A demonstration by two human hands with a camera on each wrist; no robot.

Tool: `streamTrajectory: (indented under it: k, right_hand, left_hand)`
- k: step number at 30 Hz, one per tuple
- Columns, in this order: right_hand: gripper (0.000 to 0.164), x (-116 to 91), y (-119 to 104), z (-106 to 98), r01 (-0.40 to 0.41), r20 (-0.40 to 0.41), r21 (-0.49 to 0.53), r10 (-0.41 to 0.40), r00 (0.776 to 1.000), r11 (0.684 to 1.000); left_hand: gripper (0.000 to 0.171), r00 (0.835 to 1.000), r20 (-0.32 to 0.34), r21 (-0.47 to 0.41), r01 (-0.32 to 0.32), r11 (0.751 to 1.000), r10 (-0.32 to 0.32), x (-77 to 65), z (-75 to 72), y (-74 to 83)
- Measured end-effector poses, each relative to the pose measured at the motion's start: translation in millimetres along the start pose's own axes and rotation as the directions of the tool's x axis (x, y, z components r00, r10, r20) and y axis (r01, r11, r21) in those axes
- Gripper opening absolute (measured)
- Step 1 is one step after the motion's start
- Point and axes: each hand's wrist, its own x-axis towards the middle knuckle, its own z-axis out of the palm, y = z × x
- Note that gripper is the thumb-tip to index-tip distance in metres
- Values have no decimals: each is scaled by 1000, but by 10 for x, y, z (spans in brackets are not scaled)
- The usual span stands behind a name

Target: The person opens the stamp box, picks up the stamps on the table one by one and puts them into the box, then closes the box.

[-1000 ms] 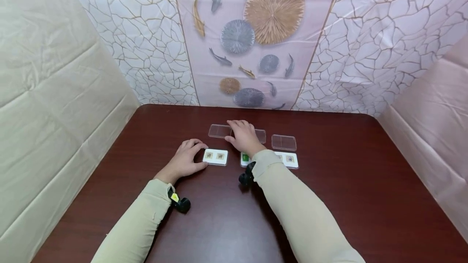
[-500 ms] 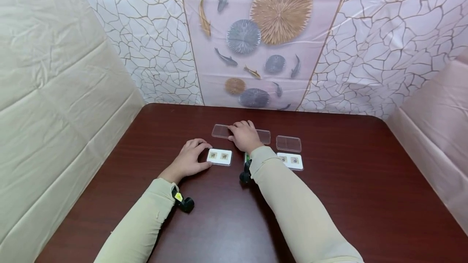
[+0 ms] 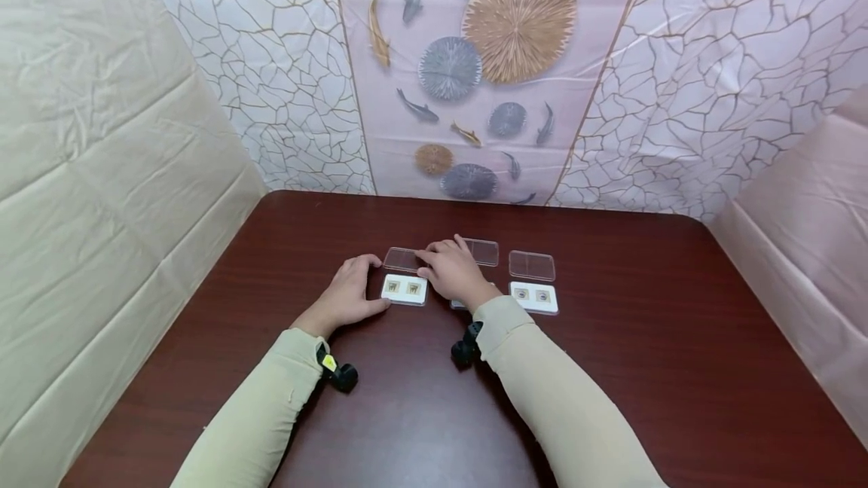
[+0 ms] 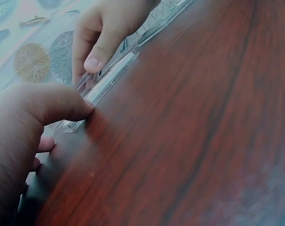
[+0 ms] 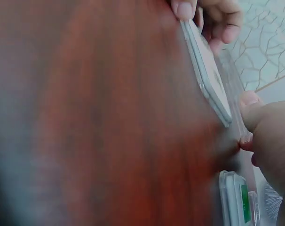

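My left hand [image 3: 344,297] spans the left end of a flat clear display case [image 3: 404,289] with a white insert and two small square pictures, thumb on its near edge, fingers at the far side. My right hand [image 3: 456,271] pinches the right end of a clear plastic lid [image 3: 400,259], just behind that case. In the right wrist view the lid [image 5: 233,80] stands slightly tilted beside the white insert [image 5: 210,70]. Partly under my right wrist lies a second case [image 3: 459,304]; its green picture [image 5: 246,202] shows in the right wrist view.
A third white case [image 3: 533,297] with two small pictures lies at the right. Behind the cases rest two more clear lids, one in the middle [image 3: 483,251] and one at the right [image 3: 532,265]. The dark wooden table [image 3: 420,413] ends at a patterned backdrop [image 3: 298,96].
My right hand has taken hold of the left lid and drawn it toward me, closer to the left case. The left hand stays at its case.
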Motion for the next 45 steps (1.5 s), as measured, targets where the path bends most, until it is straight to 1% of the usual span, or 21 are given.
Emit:
streamTrajectory:
  k: [3, 7, 13, 15, 19, 26, 32, 41, 43, 45]
  right_hand:
    - [45, -79, -34, 20, 22, -29, -9, -22, 999, 1000]
    - [44, -183, -80, 49, 58, -68, -20, -59, 996, 998]
    - [44, -346, -148, 56, 108, -141, 2, -106, 984, 994]
    - [44, -388, -163, 57, 115, -155, -2, -114, 981, 993]
    - [45, -431, -176, 70, 119, -170, -14, -119, 978, 993]
    - [47, -452, -172, 122, 109, -167, 9, -106, 980, 994]
    - [46, -458, -174, 162, 113, -166, 1, -111, 980, 994]
    - [44, -466, -184, 179, 101, -163, -10, -101, 981, 995]
    - [45, -465, -184, 178, 89, -153, -14, -90, 984, 996]
    - [45, -464, -183, 172, 70, -141, 3, -69, 988, 998]
  left_hand:
    - [79, 1000, 3, -35, 17, 999, -16, 0, -3, -6]
    - [88, 1000, 20, -26, -1, 1000, 1, 10, 0, -19]
    - [81, 998, 38, 43, -45, 998, 44, 8, -5, -27]
    - [79, 998, 46, 51, -48, 998, 46, 4, -15, -22]
    - [76, 998, 44, 59, -56, 997, 53, -7, -28, -14]
    - [65, 996, 36, 46, -87, 995, 86, -3, -16, -22]
    - [53, 996, 48, 38, -80, 996, 78, 1, -7, -35]
    - [50, 996, 61, 53, -74, 996, 71, -4, -19, -15]
    - [51, 995, 65, 56, -75, 996, 71, -4, -22, -11]
    - [51, 995, 69, 61, -73, 995, 69, -1, -23, -9]
